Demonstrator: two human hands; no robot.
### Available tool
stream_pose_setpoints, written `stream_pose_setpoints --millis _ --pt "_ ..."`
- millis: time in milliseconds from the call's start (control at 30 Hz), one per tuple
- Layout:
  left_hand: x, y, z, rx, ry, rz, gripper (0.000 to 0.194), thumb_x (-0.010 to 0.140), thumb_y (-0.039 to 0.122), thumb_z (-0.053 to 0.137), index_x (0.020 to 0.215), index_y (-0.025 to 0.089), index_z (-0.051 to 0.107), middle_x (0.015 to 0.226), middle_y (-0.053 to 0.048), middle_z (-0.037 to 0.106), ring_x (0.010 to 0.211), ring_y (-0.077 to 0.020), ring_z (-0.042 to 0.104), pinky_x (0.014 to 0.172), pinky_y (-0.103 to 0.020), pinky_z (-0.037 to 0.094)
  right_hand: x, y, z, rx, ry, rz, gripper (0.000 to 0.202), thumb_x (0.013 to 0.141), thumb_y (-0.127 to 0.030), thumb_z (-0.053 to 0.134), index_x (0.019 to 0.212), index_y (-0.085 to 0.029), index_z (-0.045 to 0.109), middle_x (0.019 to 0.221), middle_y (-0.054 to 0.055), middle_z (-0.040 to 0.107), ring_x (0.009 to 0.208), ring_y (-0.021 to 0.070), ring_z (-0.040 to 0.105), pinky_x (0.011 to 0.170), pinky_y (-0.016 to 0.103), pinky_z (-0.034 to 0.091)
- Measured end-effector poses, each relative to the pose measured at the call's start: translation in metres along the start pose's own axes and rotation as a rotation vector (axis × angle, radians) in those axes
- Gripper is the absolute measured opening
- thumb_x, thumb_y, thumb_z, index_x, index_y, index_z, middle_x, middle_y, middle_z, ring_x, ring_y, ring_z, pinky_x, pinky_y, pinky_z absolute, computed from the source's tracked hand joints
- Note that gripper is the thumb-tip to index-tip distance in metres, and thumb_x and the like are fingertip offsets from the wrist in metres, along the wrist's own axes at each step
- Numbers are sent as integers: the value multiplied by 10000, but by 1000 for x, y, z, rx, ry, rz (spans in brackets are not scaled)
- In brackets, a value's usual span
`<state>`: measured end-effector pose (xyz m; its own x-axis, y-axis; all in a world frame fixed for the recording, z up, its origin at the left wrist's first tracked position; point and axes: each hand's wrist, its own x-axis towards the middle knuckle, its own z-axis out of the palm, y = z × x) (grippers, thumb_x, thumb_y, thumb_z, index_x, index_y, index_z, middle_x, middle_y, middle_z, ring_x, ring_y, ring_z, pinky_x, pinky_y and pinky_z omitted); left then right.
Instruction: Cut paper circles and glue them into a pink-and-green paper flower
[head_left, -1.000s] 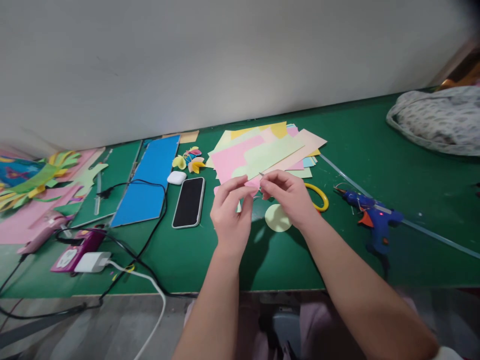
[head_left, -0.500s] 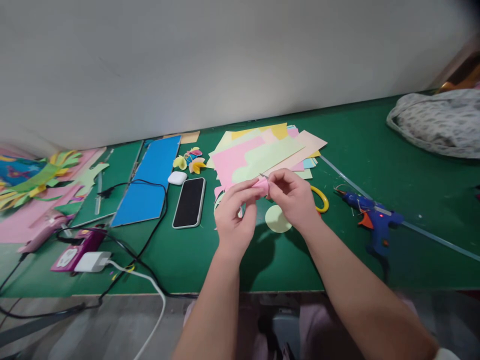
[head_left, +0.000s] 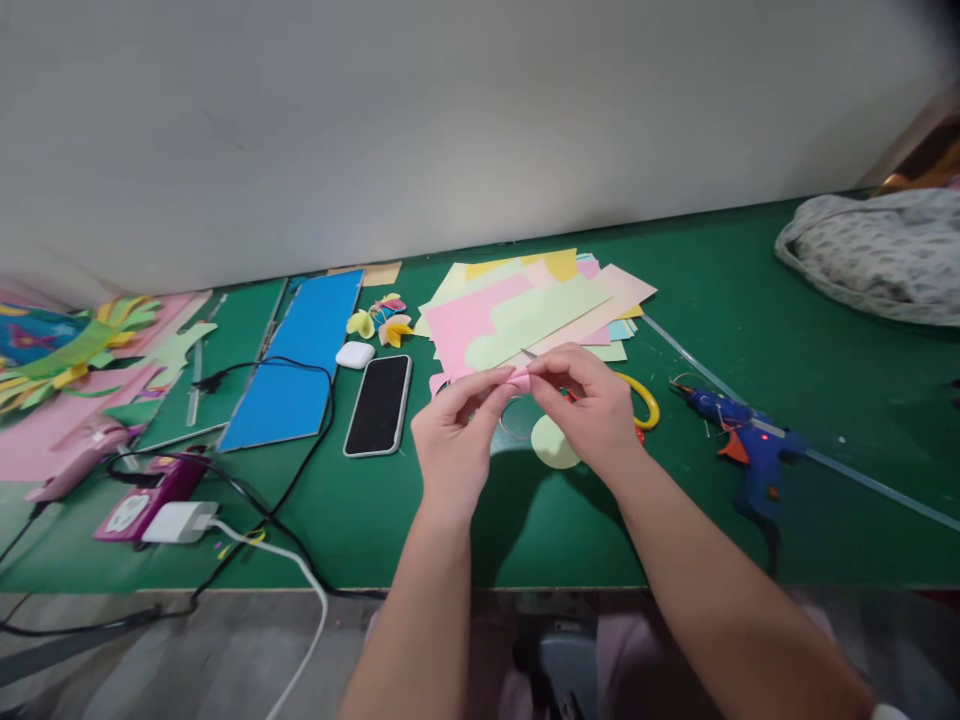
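Observation:
My left hand and my right hand meet above the green table, both pinching a small pink paper piece between fingertips. Just under the hands lies a pale yellow paper circle. Yellow-handled scissors lie behind my right hand, partly hidden by it. A stack of pastel paper sheets spreads out behind the hands.
A black phone, white earbud case, small paper flowers and blue sheet lie left. A blue glue gun rests right, grey cloth far right. Cables, a charger and paper crafts fill the left end.
The hands have drawn together and lowered slightly, curling the pink paper piece between the fingertips; a second ago it was held flatter against the paper stack.

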<state>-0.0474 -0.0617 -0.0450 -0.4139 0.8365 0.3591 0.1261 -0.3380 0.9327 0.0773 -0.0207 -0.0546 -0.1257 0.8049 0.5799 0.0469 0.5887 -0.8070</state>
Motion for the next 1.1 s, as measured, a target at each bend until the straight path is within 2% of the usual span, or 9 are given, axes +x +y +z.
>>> stream_pose_setpoints --millis 300,567,767,1100 --pt "-3 6 -2 93 -38 109 170 735 170 734 863 280 757 874 21 758 831 -166 711 782 -282 578 2 -3 -4 89 -24 -25 95 802 -158 672 775 -247 653 759 -18 641 717 134 596 618 287 497" --pt "-4 10 6 -62 7 -19 167 706 151 746 839 252 757 818 17 761 758 -160 720 728 -266 599 0 -3 -4 100 -39 -5 107 830 -150 623 783 -247 624 787 -7 619 719 136 594 597 284 503" --pt "-4 12 6 -32 26 15 189 699 115 744 800 274 761 810 41 760 773 -140 718 736 -227 591 0 -5 -5 129 -47 -23 136 807 -136 667 847 -265 683 796 -13 632 723 128 604 592 271 506" --pt "-4 10 3 30 9 68 179 714 160 748 821 303 761 826 44 760 775 -144 718 716 -228 594 1 -5 -6 150 -25 17 142 784 -114 679 807 -252 699 776 -13 620 695 120 600 564 258 513"
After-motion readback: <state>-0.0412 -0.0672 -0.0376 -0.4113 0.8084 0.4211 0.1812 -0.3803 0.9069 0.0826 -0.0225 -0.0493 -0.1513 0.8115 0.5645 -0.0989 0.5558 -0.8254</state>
